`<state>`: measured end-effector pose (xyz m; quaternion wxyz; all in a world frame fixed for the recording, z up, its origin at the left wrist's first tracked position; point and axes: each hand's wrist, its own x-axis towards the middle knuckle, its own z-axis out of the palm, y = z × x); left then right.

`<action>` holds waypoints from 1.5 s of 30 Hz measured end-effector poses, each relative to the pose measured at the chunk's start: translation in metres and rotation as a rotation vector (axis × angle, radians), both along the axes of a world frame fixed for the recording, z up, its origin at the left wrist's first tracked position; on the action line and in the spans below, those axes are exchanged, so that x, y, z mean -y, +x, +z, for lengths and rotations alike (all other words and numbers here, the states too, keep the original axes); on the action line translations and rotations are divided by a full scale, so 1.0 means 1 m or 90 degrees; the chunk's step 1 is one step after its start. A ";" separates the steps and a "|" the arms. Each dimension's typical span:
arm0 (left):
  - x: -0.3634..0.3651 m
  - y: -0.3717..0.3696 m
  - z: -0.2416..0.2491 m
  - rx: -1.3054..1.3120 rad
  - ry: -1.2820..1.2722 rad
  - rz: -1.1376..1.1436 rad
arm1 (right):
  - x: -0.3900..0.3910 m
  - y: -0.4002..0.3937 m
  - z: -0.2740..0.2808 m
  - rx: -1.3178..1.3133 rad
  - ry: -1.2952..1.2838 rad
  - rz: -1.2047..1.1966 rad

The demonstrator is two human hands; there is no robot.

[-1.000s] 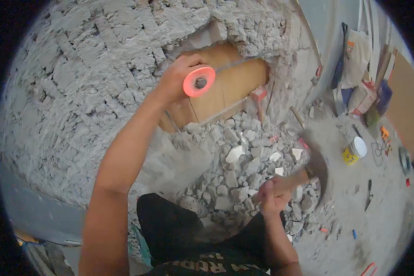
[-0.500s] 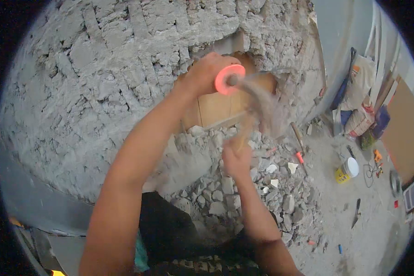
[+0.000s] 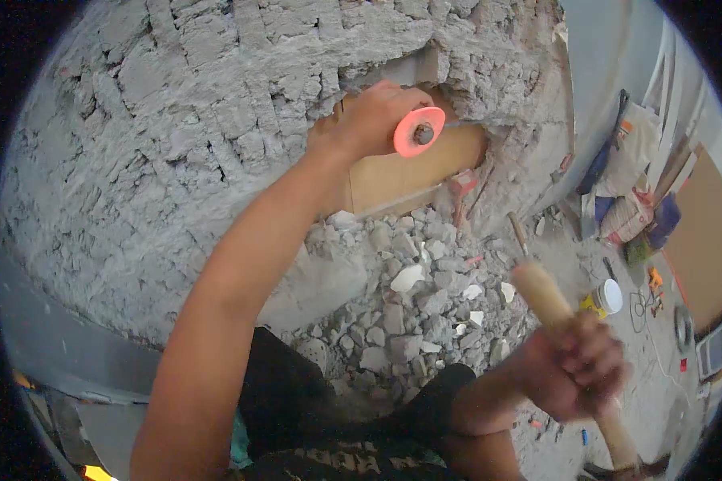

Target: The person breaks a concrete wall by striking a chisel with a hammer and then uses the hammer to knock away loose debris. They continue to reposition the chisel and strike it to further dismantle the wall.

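Note:
My left hand (image 3: 369, 120) is closed around a chisel, held up at the hole in the broken wall (image 3: 217, 104). The chisel's round orange hand guard (image 3: 407, 147) and metal striking end face me; its tip is hidden behind the hand. At lower right, my right hand (image 3: 582, 369) grips the wooden handle of a hammer (image 3: 544, 295), slightly blurred. The hammer's dark head shows only partly at the bottom edge. Inside the hole a tan panel (image 3: 409, 178) is visible. My two hands are well apart.
Broken rubble (image 3: 393, 317) piles below the hole, in front of my knees. A rod-like tool (image 3: 517, 228) lies at its right side, partly behind the hammer handle. Farther right are a bucket (image 3: 610, 297), sacks (image 3: 626, 160) and a brown board (image 3: 702, 232) against the wall.
The hammer has swung away from the chisel, down and to the right, with my right hand. My left hand keeps the chisel at nearly the same spot.

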<state>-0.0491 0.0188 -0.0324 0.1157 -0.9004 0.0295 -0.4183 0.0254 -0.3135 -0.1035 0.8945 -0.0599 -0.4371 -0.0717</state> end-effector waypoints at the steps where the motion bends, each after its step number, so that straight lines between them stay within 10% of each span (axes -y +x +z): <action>1: 0.002 0.000 -0.002 0.012 0.002 0.013 | -0.035 -0.012 -0.028 -0.009 -0.132 -0.166; 2: 0.006 -0.002 0.000 0.009 -0.004 0.008 | -0.073 -0.024 -0.061 0.002 -0.331 -0.360; 4: 0.019 -0.006 0.010 -0.032 -0.005 -0.010 | -0.136 -0.037 -0.120 0.037 -0.705 -0.189; 8: 0.014 -0.001 0.007 -0.033 -0.048 0.058 | -0.119 -0.026 -0.141 -0.052 -0.738 -0.031; 12: 0.005 0.001 -0.001 0.046 -0.007 0.022 | -0.053 0.033 -0.109 0.009 -0.529 -0.441; 17: -0.006 0.007 -0.008 0.031 -0.043 0.016 | 0.032 0.023 0.022 0.039 0.070 -0.042; 20: -0.006 0.001 -0.005 0.058 -0.031 0.014 | -0.064 -0.027 -0.037 0.077 -0.325 -0.631; 22: 0.008 0.001 0.002 0.085 -0.004 0.000 | -0.141 -0.035 -0.130 0.123 -0.686 -0.300; 23: 0.017 -0.004 0.002 0.017 -0.050 0.024 | -0.152 -0.048 -0.148 -0.001 -0.853 0.118; 26: 0.003 -0.006 0.006 0.007 -0.057 0.049 | -0.118 -0.042 -0.145 -0.106 -0.829 0.115; 28: 0.002 -0.001 -0.002 0.011 -0.061 0.073 | -0.094 -0.016 -0.123 0.050 -0.992 -0.530; 32: -0.003 -0.001 -0.004 0.018 -0.027 0.028 | -0.015 0.036 -0.049 -0.032 -0.239 -0.185; 36: -0.006 0.003 -0.009 0.034 -0.058 0.041 | 0.021 0.034 0.006 0.163 0.046 0.000; 39: -0.008 0.001 -0.010 0.057 -0.057 0.015 | -0.086 -0.018 -0.075 0.021 -0.311 -0.368; 41: -0.003 0.003 -0.008 0.083 -0.031 -0.016 | -0.149 -0.034 -0.129 0.091 -0.730 -0.153; 45: 0.002 -0.002 -0.004 0.019 -0.062 0.048 | -0.121 -0.026 -0.159 0.025 -0.859 -0.020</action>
